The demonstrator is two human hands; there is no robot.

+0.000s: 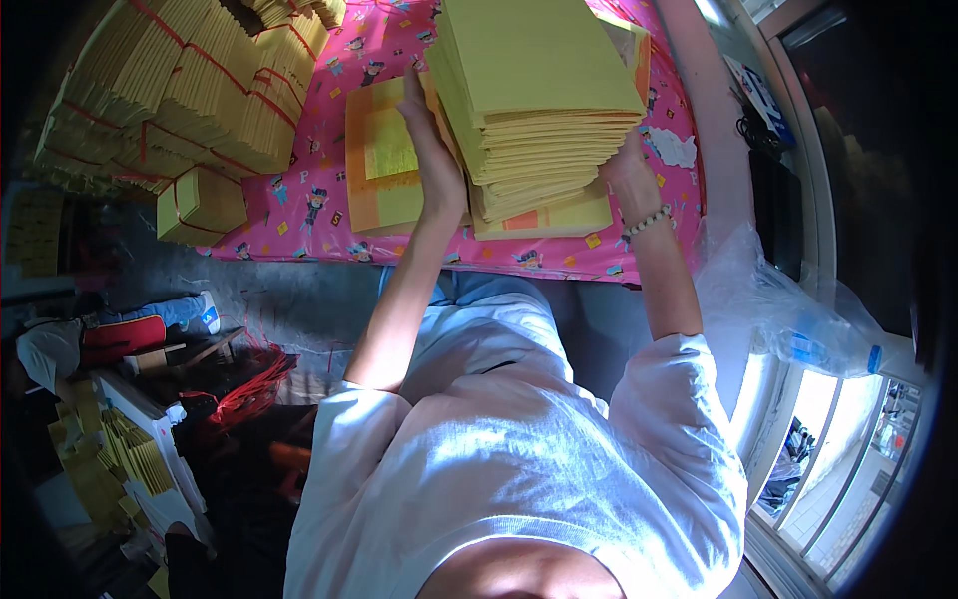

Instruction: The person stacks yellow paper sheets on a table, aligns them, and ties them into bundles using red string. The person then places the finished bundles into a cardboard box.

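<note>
Now, tall stack of yellow paper [549, 60] over yellow-orange sheets [384, 208] on pink-covered worktop [271, 222]. Left hand [431, 155] flat, fingers straight, along stack's left side; right hand [629, 168] at right side, fingers hidden, can't tell grip. Red-tied bundles [190, 85] farther left.

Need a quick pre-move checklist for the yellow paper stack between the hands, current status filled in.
1. Left hand at the left side of the paper stack: ok, fingers extended.
2. Right hand secure on the right side: cannot tell, fingers mostly hidden.
3. Near edges flush: not ok, layers are staggered.
4. Far end in view: not ok, cut off by the picture's top.
5. Tied bundles apart from the stack: ok, off to the left.
</note>
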